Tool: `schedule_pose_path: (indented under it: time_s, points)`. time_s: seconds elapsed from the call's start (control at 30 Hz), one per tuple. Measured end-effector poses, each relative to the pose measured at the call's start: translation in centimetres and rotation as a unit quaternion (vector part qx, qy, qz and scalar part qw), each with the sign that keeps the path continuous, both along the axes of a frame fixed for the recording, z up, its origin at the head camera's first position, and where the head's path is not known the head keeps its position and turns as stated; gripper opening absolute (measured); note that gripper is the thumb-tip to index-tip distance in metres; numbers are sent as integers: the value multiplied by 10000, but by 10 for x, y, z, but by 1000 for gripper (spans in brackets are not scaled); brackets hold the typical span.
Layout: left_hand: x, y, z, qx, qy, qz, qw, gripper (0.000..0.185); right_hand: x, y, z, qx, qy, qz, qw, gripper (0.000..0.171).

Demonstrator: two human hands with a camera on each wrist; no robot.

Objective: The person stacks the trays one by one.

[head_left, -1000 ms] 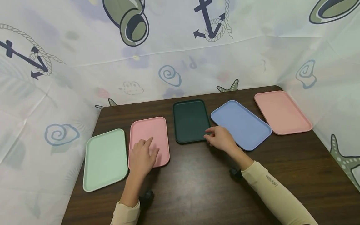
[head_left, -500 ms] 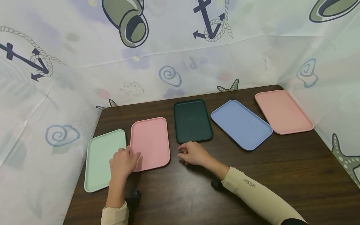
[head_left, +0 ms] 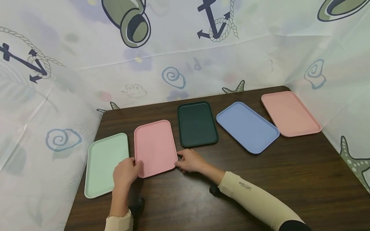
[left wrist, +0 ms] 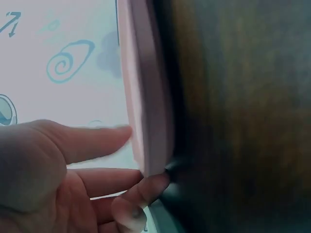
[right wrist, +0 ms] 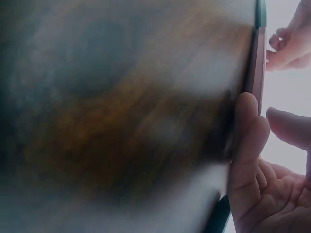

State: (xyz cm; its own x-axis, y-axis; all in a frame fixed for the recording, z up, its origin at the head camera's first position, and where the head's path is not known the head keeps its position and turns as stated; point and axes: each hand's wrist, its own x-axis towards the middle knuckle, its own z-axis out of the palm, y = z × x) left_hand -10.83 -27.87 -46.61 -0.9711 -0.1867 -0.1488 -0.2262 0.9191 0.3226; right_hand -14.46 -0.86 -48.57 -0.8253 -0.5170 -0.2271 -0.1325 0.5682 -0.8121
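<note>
Two hands are at the near part of a pink tray (head_left: 156, 144), a shallow rectangle with rounded corners. My left hand (head_left: 125, 173) pinches its left edge, thumb on the upper side and fingers at the rim's underside; the left wrist view shows this thumb (left wrist: 104, 141) against the rim. At the right edge, near the front corner, my right hand (head_left: 191, 161) holds the rim between thumb and fingers. In the right wrist view, fingertips (right wrist: 248, 109) meet the tray's side (right wrist: 259, 73). Under my left hand lies part of a light green tray (head_left: 105, 163).
Beyond the right hand lies a dark green tray (head_left: 198, 125). Farther right, a blue tray (head_left: 248, 128) touches or nearly meets a second, salmon-pink tray (head_left: 290, 114). All rest on a dark wooden table (head_left: 231, 199), with a patterned cloth (head_left: 115, 73) behind and at the sides.
My right hand has come left from between the dark green and blue trays to the pink tray's edge. My left hand has moved from above that tray to its left rim. The tray has shifted slightly.
</note>
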Motion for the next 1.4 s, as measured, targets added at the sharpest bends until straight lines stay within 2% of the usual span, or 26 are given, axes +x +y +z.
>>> schedule_pose_path:
  time_s: [0.07, 0.17, 0.3, 0.37, 0.63, 0.87, 1.1, 1.4]
  points:
    - [3, 1, -2, -37, 28, 75, 10000, 30, 0, 0, 0, -44, -62, -48, 10000, 53]
    - [10, 2, -3, 54, -54, 155, 9999, 39, 0, 1, -1, -140, -168, -120, 9997, 54]
    - [21, 3, -3, 508, -291, 228, 9980, 42, 1, 2, -2, -261, -400, -262, 9985, 54]
    - [28, 4, -4, 743, -299, 240, 9965, 43, 2, 3, -2, -342, -496, -346, 9976, 52]
    - [49, 8, -12, 1478, 75, 409, 9881, 41, 2, 10, 1, -581, -756, -475, 9943, 31]
    - [62, 11, -11, 1881, 298, 631, 9797, 39, 3, 13, 0, -633, -818, -354, 9940, 24]
    - [64, 16, -2, 2404, 689, 698, 9657, 38, 1, 19, 1, -973, -982, -326, 9899, 25]
    - [54, 25, 0, 2807, 991, 635, 9526, 34, -8, 32, 11, -1197, -1010, -511, 9863, 24]
